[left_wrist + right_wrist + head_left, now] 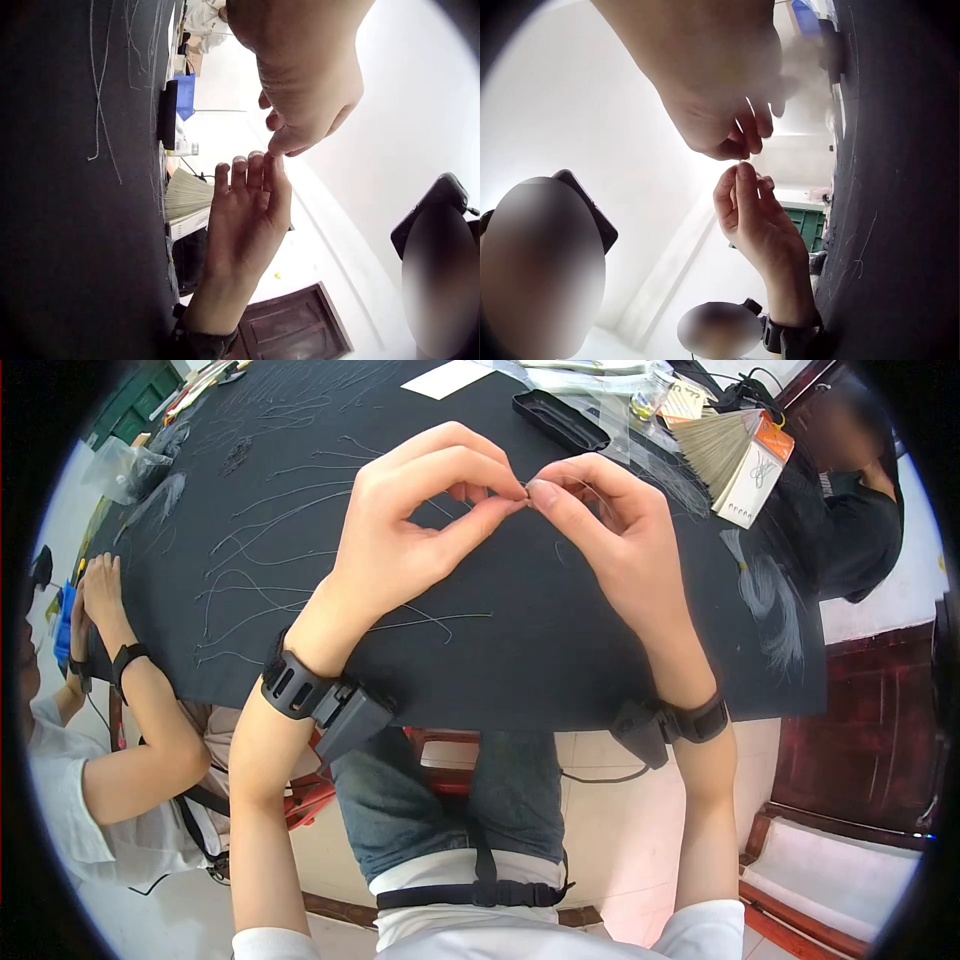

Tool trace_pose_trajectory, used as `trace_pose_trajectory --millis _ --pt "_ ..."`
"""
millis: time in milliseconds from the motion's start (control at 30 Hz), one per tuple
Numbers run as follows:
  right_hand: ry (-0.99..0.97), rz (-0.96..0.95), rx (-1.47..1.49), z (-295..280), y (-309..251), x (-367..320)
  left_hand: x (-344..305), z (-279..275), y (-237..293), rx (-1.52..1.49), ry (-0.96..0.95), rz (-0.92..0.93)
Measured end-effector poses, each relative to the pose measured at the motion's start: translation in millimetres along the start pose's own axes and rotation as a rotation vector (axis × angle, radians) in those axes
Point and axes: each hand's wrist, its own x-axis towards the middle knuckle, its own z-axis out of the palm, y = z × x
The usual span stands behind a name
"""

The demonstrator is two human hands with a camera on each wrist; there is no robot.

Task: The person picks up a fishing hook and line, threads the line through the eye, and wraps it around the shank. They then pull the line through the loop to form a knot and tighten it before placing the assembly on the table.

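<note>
Held up over the black table (450, 670), my two hands meet fingertip to fingertip. My left hand (410, 510) pinches a thin line (592, 487) between thumb and forefinger. Right beside it, my right hand (625, 540) pinches the same line with thumb and forefinger, and a fine strand curves over its fingers. Most of the line is hidden by the fingers. In the left wrist view the right hand (247, 217) shows its palm, with the fingertips touching the left ones. Several thin grey cords (270, 592) lie spread on the table, left of and below my left hand.
At the back right are a black open case (560, 422), a fanned stack of cards (735, 460) and clear plastic bags. A bundle of grey strands (770, 595) lies at the right edge. One person (140, 720) sits at the left, another (860, 510) at the right.
</note>
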Motion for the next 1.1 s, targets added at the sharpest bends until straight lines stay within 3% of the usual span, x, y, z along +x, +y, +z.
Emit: trace_pose_trajectory --millis 433,533,1100 --pt "0.042 0.076 0.116 -4 -5 0 0 -4 1 0.091 0.014 0.108" --pt "0.061 0.077 0.270 -2 0 1 0 -4 1 0.090 0.017 0.105" --pt "-0.024 0.158 0.729 -11 3 3 -3 -5 1 -0.431 0.027 -0.481"
